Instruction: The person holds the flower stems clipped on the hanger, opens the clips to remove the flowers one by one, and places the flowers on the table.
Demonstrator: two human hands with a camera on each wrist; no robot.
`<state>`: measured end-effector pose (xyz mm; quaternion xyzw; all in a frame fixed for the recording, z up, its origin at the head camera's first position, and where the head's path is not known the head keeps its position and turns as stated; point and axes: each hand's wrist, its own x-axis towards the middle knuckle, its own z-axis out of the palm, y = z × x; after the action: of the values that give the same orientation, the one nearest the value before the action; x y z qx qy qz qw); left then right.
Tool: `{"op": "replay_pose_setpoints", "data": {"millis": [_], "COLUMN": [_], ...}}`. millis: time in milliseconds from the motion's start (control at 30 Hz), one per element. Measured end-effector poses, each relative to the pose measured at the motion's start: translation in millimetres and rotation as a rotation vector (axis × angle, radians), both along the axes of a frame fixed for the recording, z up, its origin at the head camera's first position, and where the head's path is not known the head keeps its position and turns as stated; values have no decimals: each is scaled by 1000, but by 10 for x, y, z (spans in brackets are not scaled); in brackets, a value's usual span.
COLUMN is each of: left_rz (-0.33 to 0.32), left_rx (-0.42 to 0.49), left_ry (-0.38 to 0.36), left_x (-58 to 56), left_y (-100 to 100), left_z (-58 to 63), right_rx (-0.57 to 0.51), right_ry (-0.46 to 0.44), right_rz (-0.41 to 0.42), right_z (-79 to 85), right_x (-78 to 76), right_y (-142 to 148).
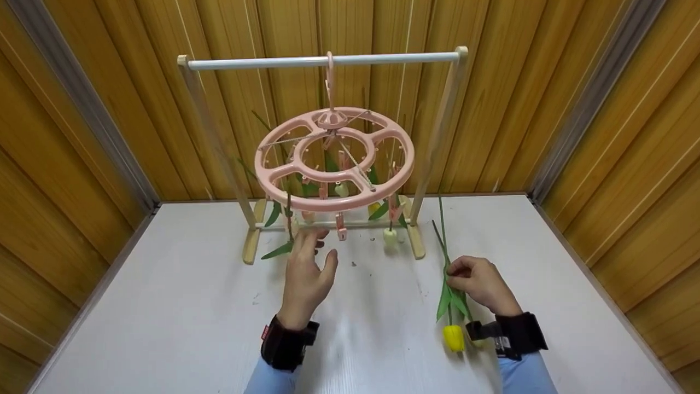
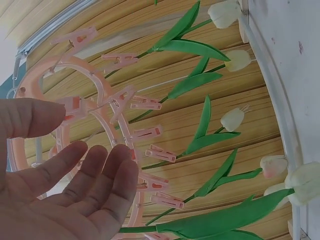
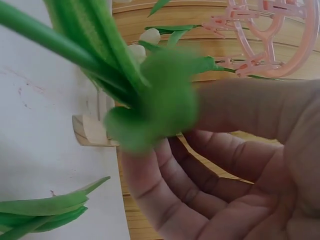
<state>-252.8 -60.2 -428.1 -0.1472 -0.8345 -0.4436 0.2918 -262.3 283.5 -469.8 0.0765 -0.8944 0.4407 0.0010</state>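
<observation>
My right hand (image 1: 484,284) pinches an artificial tulip by its green stem and leaves (image 3: 165,95) between thumb and fingers. Close by, a yellow tulip (image 1: 453,338) points toward the front of the table, and a second bloom is partly hidden behind the wrist strap; which bloom belongs to the pinched stem I cannot tell. My left hand (image 1: 307,279) is raised in front of a pink round clip hanger (image 1: 333,207), fingers apart and slightly bent, holding nothing. A pink clothes peg (image 1: 341,227) hangs near it. Pale tulips (image 2: 233,120) hang bloom-down from the pegs.
The hanger hooks over a white bar (image 1: 262,64) on a wooden-legged stand (image 1: 437,131) at the table's back. Its wooden feet (image 1: 251,245) rest on the white tabletop (image 1: 180,306). Wood-patterned walls (image 1: 492,98) enclose the back and sides.
</observation>
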Motion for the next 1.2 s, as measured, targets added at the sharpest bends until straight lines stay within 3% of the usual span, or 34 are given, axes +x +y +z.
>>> {"op": "replay_pose_setpoints", "data": {"millis": [733,1200], "left_rz": [13,11], "left_rx": [-69,-82], "left_ry": [-25,-36], "left_x": [-29,-16], "left_y": [25,30], "left_z": [-89,-83], "right_rx": [25,96], "right_ry": [-132,-145], "right_rz": [70,111], "right_z": [-228,-292], "right_x": [-84,-110], "right_y": [2,-2]}}
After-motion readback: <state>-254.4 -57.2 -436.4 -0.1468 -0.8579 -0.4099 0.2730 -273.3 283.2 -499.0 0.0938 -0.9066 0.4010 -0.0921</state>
